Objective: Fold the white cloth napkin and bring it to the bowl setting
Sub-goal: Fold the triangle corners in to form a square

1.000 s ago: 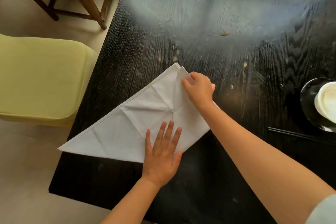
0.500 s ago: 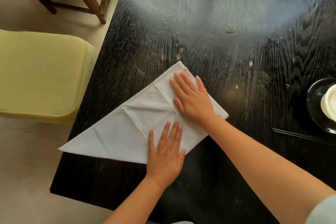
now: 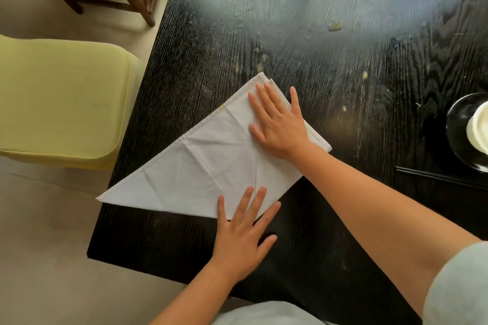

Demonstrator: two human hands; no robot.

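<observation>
Both hands, the right hand and left hand, press flat with fingers apart on the napkin, setting the crease; the next fold requires lifting a corner.

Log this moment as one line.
stage: folding | napkin: folded, flat on table | left hand: flat on near edge | right hand: pressing far corner | bowl: unreached

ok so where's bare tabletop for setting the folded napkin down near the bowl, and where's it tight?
Free: the dark table between the napkin under the right hand and the black plate holding the white bowl; also the far stretch above. Tight: the right edge, with the plate and black chopsticks below it. The left hand and right forearm take the near side.
</observation>
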